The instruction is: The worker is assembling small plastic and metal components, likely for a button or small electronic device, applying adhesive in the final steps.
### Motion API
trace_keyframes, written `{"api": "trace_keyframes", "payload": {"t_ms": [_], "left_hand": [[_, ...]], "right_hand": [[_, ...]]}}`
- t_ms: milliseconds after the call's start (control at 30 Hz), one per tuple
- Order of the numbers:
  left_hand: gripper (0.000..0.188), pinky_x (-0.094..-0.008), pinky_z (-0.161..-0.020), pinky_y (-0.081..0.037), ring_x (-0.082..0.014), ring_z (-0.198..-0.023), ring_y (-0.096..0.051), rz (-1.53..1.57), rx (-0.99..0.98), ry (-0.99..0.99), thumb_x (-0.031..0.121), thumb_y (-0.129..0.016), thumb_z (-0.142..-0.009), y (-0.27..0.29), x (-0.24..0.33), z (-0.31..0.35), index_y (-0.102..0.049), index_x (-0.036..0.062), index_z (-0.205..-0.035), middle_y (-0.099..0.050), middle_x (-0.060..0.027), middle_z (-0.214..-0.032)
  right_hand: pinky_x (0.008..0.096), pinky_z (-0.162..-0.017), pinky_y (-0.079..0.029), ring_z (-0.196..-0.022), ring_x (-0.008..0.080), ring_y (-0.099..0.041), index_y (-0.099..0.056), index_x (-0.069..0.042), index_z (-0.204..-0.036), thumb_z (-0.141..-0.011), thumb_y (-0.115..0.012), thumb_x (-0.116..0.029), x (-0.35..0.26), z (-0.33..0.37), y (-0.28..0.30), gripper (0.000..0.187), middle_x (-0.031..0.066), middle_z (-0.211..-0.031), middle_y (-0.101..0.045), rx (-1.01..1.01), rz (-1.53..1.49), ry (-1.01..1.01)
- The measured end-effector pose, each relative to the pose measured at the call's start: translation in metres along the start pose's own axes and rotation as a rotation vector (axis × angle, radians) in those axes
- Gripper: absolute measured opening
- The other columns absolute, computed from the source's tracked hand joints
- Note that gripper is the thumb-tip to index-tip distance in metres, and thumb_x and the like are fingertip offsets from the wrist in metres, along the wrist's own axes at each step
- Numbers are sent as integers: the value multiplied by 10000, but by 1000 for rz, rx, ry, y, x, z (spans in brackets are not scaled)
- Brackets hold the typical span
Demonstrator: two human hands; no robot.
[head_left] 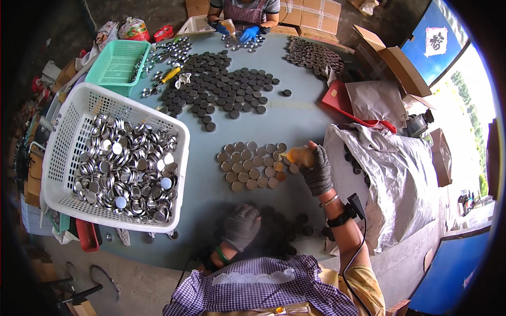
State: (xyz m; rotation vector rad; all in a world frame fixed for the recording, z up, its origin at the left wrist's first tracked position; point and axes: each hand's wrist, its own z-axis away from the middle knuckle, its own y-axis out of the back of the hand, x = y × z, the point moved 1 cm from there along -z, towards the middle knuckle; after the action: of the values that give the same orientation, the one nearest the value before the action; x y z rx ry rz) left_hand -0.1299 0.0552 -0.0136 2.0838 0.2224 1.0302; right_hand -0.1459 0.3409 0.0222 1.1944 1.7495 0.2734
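Grey-blue table [211, 145], shallow silvery discs [248, 165] in close rows, dark discs [240, 98] spread beyond, white basket [105, 217], red scoop [336, 100]

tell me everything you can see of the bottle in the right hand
The bottle is small, with a yellowish, somewhat see-through body that looks like soft plastic, narrowing to a yellow tip. It is held tilted, tip toward the left, at the right side of the group of shallow round caps. The right hand, in a grey glove, wraps around it, hiding part of the body. Whether the tip touches a cap is unclear.
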Motion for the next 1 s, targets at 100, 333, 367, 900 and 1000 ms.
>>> {"api": "trace_keyframes", "payload": {"t_ms": [100,333,367,900,1000], "left_hand": [[179,-433,-817,-514,-317,-947,-622,-3,-3,2,168,-717,-745,1,2,-1,-665,85,-895,-659,-100,-970],[185,-434,-814,-521,-319,-943,-624,3,-4,8,178,-718,-746,1,2,-1,-668,79,-896,-660,-106,-976],[185,-434,-814,-521,-319,-943,-624,3,-3,8,177,-718,-746,1,1,0,-668,79,-896,-660,-106,-976],[184,-431,-799,-520,-310,-950,-626,-15,-8,20,198,-707,-759,2,2,0,-678,86,-902,-662,-95,-992],[180,-432,-802,-518,-305,-953,-626,-14,-6,22,200,-704,-761,3,2,-1,-679,91,-901,-662,-91,-992]], "right_hand": [[407,-937,-472,-1072,351,-554,-506,-17,-1288,-682,-729,-68,0,3,2,648,169,-1162,-531,-2,5,7],[415,-926,-473,-1063,366,-557,-504,-4,-1277,-683,-713,-50,-5,11,8,631,180,-1140,-541,-12,13,41],[417,-922,-475,-1061,367,-559,-503,-6,-1278,-681,-713,-45,-7,11,9,634,181,-1141,-542,-26,10,38],[427,-928,-479,-1072,383,-554,-503,-29,-1297,-679,-747,-83,-5,4,-7,666,193,-1171,-537,-9,0,46],[429,-928,-477,-1070,380,-554,-499,-34,-1310,-675,-740,-70,-5,1,-6,680,195,-1176,-532,-6,-4,50]]}}
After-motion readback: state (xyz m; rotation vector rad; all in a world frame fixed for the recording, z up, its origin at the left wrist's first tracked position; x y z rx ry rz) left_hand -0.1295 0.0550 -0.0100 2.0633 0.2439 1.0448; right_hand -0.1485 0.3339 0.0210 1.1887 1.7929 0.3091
